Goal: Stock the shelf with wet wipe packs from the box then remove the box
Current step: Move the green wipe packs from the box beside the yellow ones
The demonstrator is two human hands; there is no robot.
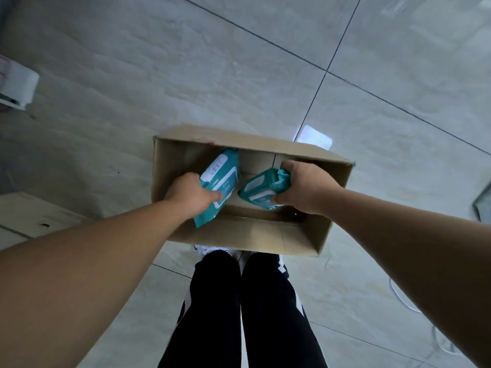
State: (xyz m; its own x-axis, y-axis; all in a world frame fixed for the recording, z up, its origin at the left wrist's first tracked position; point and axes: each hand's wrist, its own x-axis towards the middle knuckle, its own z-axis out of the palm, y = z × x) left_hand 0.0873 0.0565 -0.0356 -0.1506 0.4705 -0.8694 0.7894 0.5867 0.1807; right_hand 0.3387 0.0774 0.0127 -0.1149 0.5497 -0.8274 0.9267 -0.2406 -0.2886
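Teal wrapping fills both my hands. My left hand grips the first wet wipe pack near its lower half. My thumb presses across its white label and the other fingers curl under it, out of sight. This pack slants up and away from me over the open cardboard box. My right hand clutches the second wet wipe pack by its crumpled end, fingers wrapped round the wrapper. That pack tilts toward the first, and the two are just apart. Both packs sit within the box's opening; I cannot tell whether either touches the bottom. The box stands on the grey tiled floor, just ahead of my white shoes and black trousers. A thin white cable lies on the tiles to my right.
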